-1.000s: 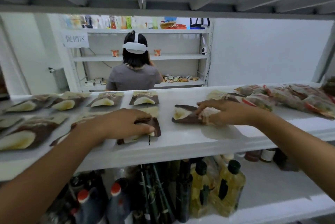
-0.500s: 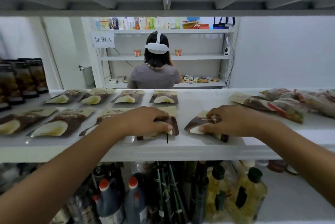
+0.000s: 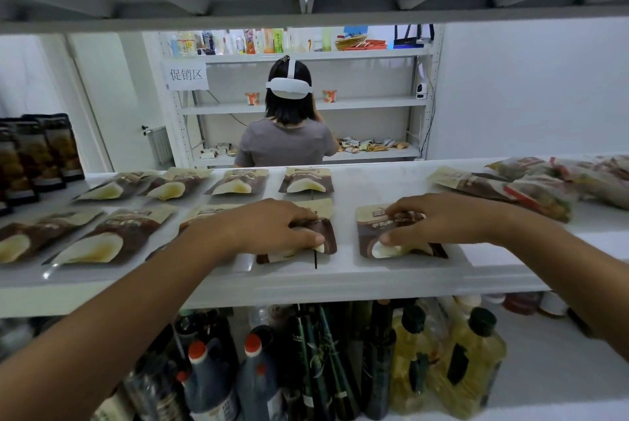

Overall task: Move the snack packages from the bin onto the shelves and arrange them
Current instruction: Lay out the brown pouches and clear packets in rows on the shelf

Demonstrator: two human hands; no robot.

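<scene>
Small shop or mock retail room. White steel shelf (image 3: 340, 281) with snack packages (image 3: 306, 180) laid in rows; oil bottles (image 3: 473, 362) and sauce bottles (image 3: 207, 383) on the tier below; rear rack (image 3: 367, 103) carrying drinks (image 3: 250, 41) and small wrapped goods (image 3: 371, 145); paper sign (image 3: 186, 74) reading 促销区.

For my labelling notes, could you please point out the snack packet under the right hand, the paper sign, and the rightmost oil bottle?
snack packet (image 3: 369, 233), head view, brown left panel.
paper sign (image 3: 185, 75), head view, printed middle.
oil bottle (image 3: 483, 362), head view, yellow body.
</scene>
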